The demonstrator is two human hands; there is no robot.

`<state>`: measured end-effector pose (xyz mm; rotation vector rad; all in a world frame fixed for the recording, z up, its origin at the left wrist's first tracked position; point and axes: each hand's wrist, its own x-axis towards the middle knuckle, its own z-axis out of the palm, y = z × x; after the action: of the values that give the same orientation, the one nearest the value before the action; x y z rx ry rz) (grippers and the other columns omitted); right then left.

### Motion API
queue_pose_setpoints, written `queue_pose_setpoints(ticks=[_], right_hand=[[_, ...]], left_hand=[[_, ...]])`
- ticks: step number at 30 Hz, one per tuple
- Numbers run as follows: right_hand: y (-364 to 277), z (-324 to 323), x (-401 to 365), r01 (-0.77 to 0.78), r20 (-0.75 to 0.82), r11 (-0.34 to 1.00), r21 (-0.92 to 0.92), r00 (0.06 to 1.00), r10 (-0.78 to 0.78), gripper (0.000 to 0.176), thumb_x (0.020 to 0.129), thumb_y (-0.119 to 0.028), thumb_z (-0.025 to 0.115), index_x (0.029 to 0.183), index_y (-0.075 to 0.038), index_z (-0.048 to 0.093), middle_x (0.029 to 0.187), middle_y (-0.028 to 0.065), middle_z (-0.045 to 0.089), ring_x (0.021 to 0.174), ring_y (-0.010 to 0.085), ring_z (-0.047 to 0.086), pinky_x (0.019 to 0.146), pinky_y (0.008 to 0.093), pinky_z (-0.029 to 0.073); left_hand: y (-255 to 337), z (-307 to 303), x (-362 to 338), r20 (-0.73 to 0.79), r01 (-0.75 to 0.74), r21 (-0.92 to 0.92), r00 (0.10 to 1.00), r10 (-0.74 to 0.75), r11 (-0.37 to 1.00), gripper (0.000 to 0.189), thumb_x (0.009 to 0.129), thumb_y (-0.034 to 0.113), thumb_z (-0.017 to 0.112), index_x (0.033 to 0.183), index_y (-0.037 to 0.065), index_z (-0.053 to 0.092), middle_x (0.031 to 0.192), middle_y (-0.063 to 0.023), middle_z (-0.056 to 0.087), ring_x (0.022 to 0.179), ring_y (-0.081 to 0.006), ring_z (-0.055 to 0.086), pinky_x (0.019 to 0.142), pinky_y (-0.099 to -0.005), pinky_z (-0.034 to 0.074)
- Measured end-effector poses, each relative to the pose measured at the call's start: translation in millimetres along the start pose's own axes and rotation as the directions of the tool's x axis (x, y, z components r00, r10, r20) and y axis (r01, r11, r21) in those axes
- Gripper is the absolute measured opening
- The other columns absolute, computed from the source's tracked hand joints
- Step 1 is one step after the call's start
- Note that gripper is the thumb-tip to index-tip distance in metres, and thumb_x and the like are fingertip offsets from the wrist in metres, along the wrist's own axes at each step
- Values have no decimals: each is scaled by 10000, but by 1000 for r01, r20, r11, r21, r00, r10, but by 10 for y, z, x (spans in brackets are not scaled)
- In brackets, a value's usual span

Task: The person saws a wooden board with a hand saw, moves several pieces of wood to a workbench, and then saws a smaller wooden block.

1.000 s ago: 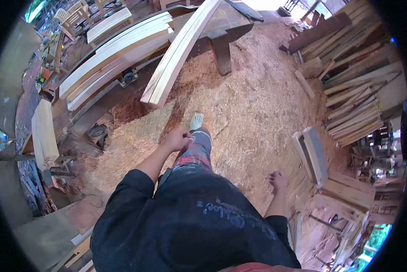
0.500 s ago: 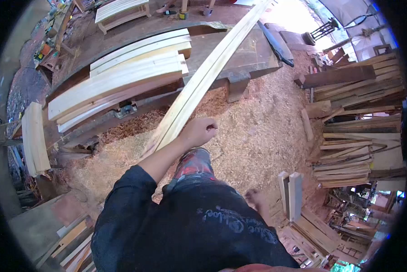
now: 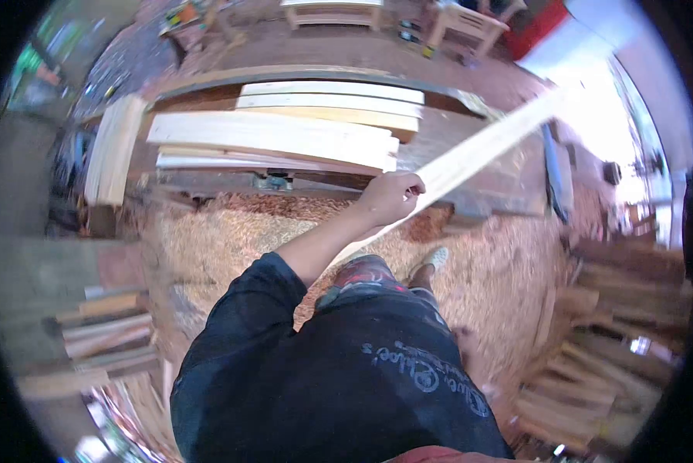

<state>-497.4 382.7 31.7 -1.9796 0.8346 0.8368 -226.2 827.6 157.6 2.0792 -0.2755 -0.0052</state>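
Observation:
My left hand (image 3: 393,197) is closed in a loose curl, with a small gap between thumb and fingers and nothing visible in it. It overlaps a long pale board (image 3: 485,154) that slants across the low brown workbench (image 3: 451,135), its lower end down by my legs. Just left of the hand, thick pale planks (image 3: 261,131) lie stacked on the bench, with thinner strips (image 3: 331,102) behind them. My right hand (image 3: 466,343) hangs low beside my shirt, blurred and mostly hidden, close over the shavings.
Wood shavings (image 3: 238,231) cover the floor around my foot (image 3: 435,258). A small tool (image 3: 273,181) rests under the planks at the bench's near edge. Upright pale planks (image 3: 115,150) stand at left. Piled lumber (image 3: 578,378) lies at right, more boards (image 3: 107,332) at lower left.
My view has turned, so the bench now runs more level across it. My left hand has moved up and right in view, now overlapping the long board. A foot has come into view.

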Motion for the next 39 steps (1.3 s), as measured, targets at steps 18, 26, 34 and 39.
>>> queue_pose_setpoints(ticks=[18, 26, 34, 39], right_hand=[[-1194, -3400, 2485, 123, -111, 982, 141, 988, -108, 201, 1034, -199, 616, 1125, -34, 685, 894, 92, 748, 688, 162, 686, 579, 287, 530], [-632, -2932, 2602, -107, 93, 993, 45, 990, 103, 195, 1044, -227, 627, 1156, -75, 673, 927, 92, 752, 713, 190, 690, 604, 346, 544], [-530, -2404, 2025, -239, 29, 950, 202, 971, 238, 168, 1021, -216, 653, 1116, -80, 679, 893, 84, 749, 699, 169, 695, 562, 313, 519], [-718, -2228, 1930, -220, -38, 904, 366, 967, 251, 222, 1020, -259, 646, 1142, -77, 680, 920, 81, 748, 763, 178, 709, 607, 321, 538]], left_hand=[[-55, 1763, 1443, -488, 527, -46, 729, -480, 848, 784, 757, 179, 849, 1457, 82, 511, 1375, -179, 613, 1251, -357, 621, 1006, -450, 536], [-537, 634, 1990, -267, 449, 791, 865, -426, 416, 389, 821, 79, 736, 1193, 71, 624, 1222, -162, 623, 1180, -373, 631, 942, -524, 542], [-1096, 393, 2305, 3, 147, 939, 901, -434, 310, 252, 857, 129, 708, 1100, 73, 667, 1129, -138, 673, 1073, -310, 688, 912, -440, 562], [-1060, 214, 2347, 146, 72, 893, 887, -438, 444, 393, 713, 168, 801, 1067, 54, 675, 1049, -157, 702, 1014, -346, 708, 899, -445, 584]])
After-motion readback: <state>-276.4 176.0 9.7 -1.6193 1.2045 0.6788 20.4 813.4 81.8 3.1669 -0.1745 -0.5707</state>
